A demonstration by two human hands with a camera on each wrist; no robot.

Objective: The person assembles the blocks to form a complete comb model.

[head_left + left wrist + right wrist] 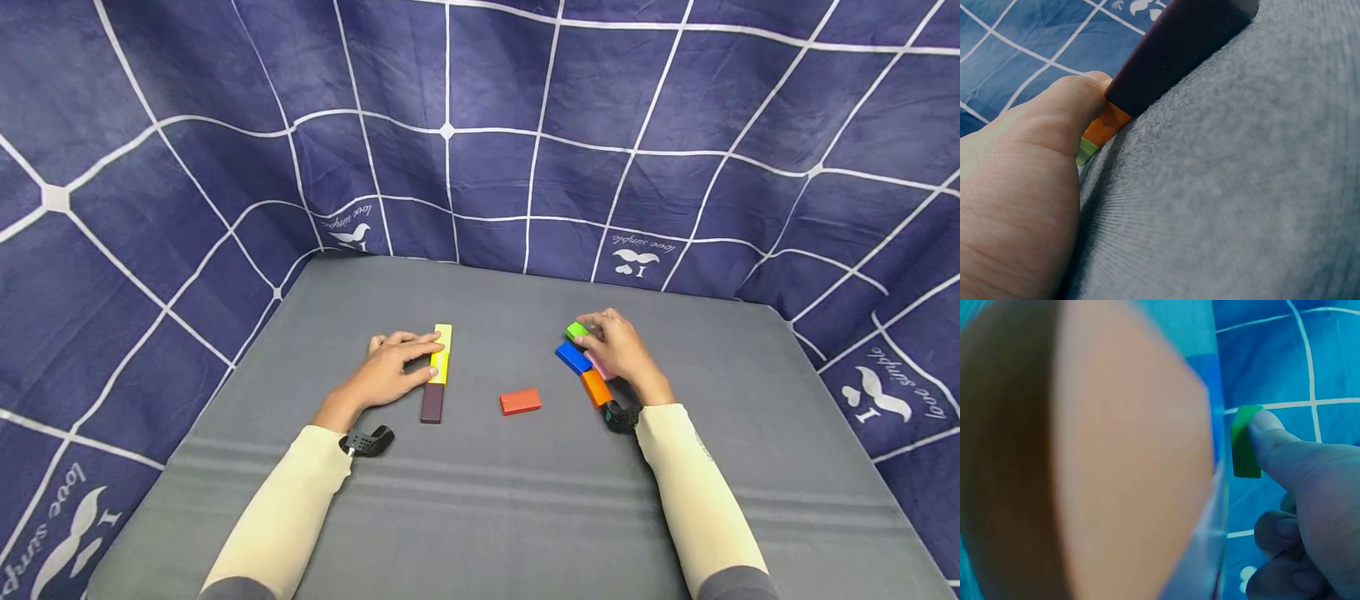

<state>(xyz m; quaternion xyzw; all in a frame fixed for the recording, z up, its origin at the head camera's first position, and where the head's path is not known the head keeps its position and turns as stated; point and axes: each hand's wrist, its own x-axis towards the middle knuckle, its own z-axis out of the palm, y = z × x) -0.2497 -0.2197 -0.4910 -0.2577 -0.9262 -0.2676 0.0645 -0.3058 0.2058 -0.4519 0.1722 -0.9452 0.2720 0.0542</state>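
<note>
A row of blocks lies left of centre: a pale yellow block [444, 331] at the far end, a bright yellow block [441, 372], and a dark maroon block [431, 403] nearest. My left hand [390, 367] rests fingertips and thumb on the yellow pair, fingers mostly straight. In the left wrist view the thumb lies beside the maroon block [1179, 53]. To the right, my right hand [618, 346] pinches a green block [576, 331]; the right wrist view has the thumb on the green block [1245, 447]. A blue block [573, 357] and a partly hidden pink block [602, 367] lie beneath that hand.
An orange block [596, 388] touches the blue one, close to the right wrist strap [621, 417]. Between the hands lies a red block [520, 402]. The grey tabletop [480, 508] meets blue checked cloth [495, 167] at the back and sides.
</note>
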